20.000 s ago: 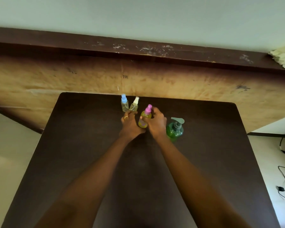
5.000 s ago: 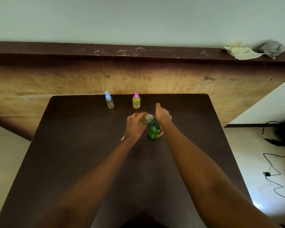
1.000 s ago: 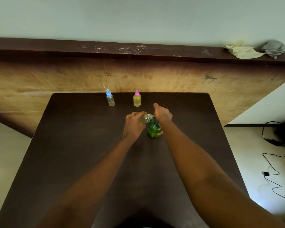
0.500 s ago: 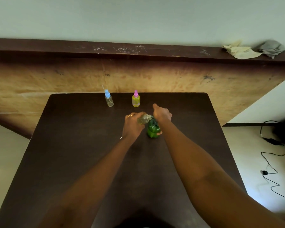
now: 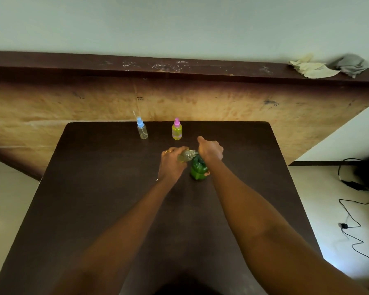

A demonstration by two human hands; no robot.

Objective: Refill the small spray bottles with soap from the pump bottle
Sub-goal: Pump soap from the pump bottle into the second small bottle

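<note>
At upper centre-left of the dark worktop (image 5: 94,188), a blue-capped spray bottle (image 5: 142,130), clear and seemingly empty, stands apart from a pink-capped spray bottle (image 5: 176,131) holding yellow-green liquid. Mid-frame, the left hand (image 5: 172,165), a ring (image 5: 167,152) on one finger, curls its fingers round a capless small bottle (image 5: 185,156), tilting its mouth toward the top of the green pump bottle (image 5: 198,169) just beside it. The right hand (image 5: 210,150) is curled over the pump head, hiding it. The small bottle looks light, thin-walled and probably slick with soap, best gripped round its body with the neck left free. The pump bottle seems heavier and steadier, and wants pressing straight down. Crumpled cloths (image 5: 311,68) lie on the ledge (image 5: 179,69) at upper right.
</note>
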